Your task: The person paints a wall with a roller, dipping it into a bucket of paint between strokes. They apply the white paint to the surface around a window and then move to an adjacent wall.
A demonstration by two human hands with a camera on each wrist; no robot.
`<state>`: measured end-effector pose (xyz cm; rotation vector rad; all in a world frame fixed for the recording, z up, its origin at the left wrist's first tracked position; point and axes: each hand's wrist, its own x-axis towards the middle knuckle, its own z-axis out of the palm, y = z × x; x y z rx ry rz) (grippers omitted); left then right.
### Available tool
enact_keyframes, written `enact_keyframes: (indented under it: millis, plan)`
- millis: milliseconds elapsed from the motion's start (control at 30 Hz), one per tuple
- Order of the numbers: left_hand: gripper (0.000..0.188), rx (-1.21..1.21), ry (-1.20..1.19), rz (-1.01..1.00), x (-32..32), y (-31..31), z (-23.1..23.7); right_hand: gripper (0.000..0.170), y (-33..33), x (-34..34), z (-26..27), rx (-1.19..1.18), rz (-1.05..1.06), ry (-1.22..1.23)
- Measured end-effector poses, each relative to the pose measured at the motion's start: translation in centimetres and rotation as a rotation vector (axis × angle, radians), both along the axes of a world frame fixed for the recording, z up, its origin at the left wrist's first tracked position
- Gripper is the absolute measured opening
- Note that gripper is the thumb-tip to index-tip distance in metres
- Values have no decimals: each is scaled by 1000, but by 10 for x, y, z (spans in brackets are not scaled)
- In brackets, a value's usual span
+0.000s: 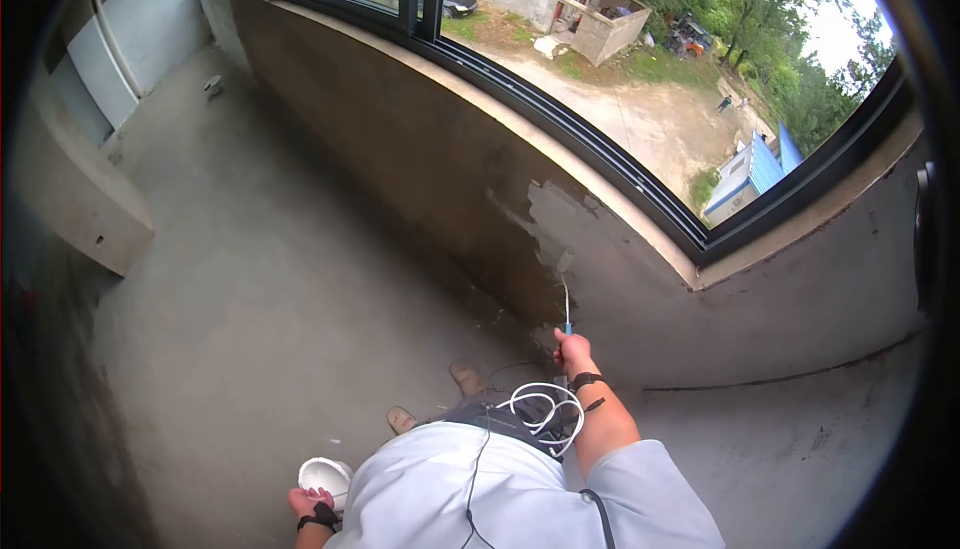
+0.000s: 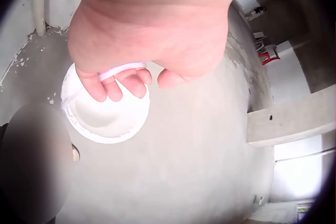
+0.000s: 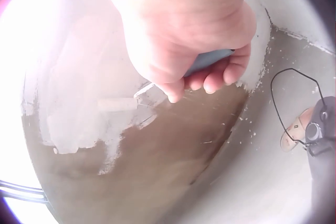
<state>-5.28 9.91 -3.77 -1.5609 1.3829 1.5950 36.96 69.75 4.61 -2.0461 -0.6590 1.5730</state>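
My right hand (image 1: 573, 349) grips the blue handle (image 3: 207, 61) of a paint roller. The roller's white sleeve (image 1: 566, 260) lies against the wall below the window, where a pale painted patch (image 3: 73, 87) meets bare brown plaster (image 3: 152, 161). Down at the left, my left hand (image 1: 308, 501) holds a white bucket (image 1: 325, 473) by its handle (image 2: 123, 68). The fingers curl round that handle, over the bucket's mouth in the left wrist view. Pale paint (image 2: 100, 111) shows inside the bucket.
A black-framed window (image 1: 600, 139) with a sill runs above the wall. Grey concrete floor (image 1: 250, 279) spreads to the left, with a low wall block (image 1: 90, 189) beyond. White cable loops (image 1: 545, 409) hang at the person's waist. Shoes (image 1: 402, 419) stand near the wall.
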Motion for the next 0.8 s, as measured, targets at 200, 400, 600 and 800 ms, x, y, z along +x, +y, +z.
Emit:
enact_keyframes:
  millis: [200, 400, 600, 800]
  plan:
    - [21, 34, 46, -145, -36, 21, 3, 23, -49, 36, -1, 25, -166, -53]
    - [18, 34, 40, -215, -60, 44, 8, 17, -72, 60, -5, 53, -239, -63]
    - [20, 37, 47, -206, -60, 46, 10, 16, -62, 57, -10, 69, -223, -77]
    - [27, 20, 60, -159, -23, 32, 24, 24, -32, 40, -26, 51, -124, -27]
